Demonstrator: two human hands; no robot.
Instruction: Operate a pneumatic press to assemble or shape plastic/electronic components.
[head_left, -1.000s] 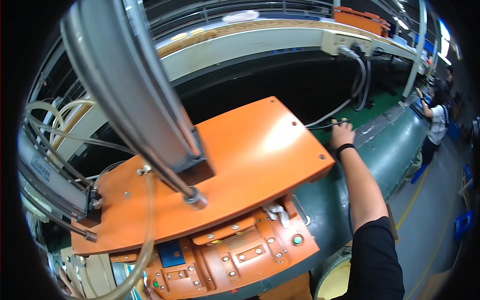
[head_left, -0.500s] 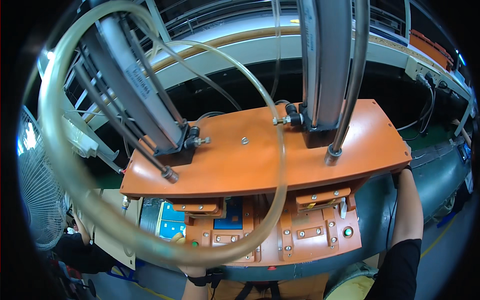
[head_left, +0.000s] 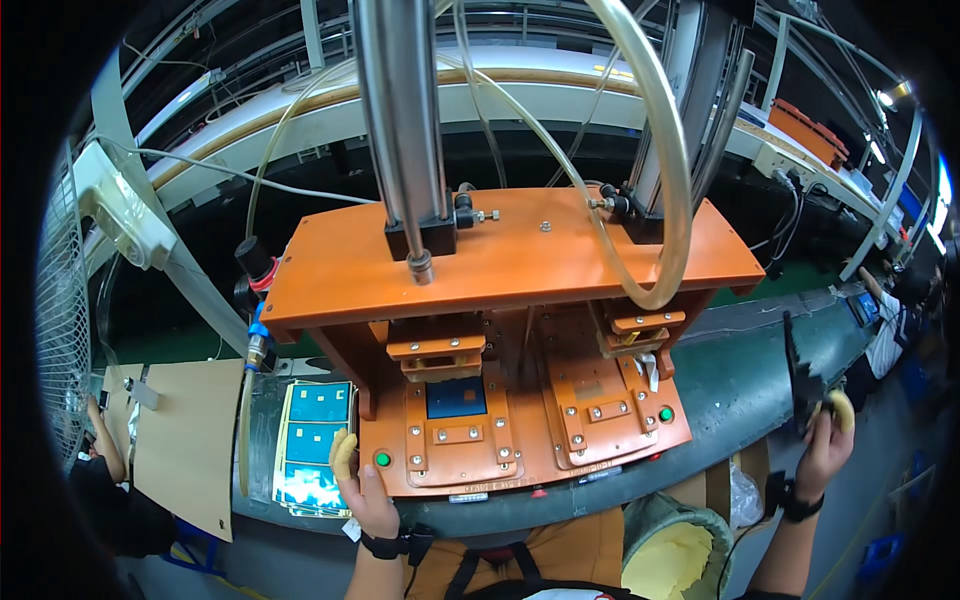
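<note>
A two-station orange press [head_left: 520,250] stands before me on a dark green bench. My left hand [head_left: 368,495] is beside its left green button [head_left: 382,459], at the right edge of a stack of blue-and-cream sheets [head_left: 318,442]. Its thumb and a finger in a yellowish finger cot are apart, with nothing visible between them. Off the press's right side, my right hand [head_left: 828,450] pinches a thin, dark, irregular strip-like piece [head_left: 802,372], which points up and away. One of its fingers also wears a cot. A blue sheet [head_left: 456,398] lies in the left station.
Metal cylinders and a looping clear hose [head_left: 675,160] rise above the press. A round bin with a yellow liner [head_left: 672,560] stands below the bench. A fan [head_left: 62,310] and cardboard [head_left: 185,440] are at left. Other people are at both far sides.
The view has shifted, and the press sits farther back. My right hand, earlier hidden behind the press's right end, is now out to the right with the dark piece. More of my left hand shows.
</note>
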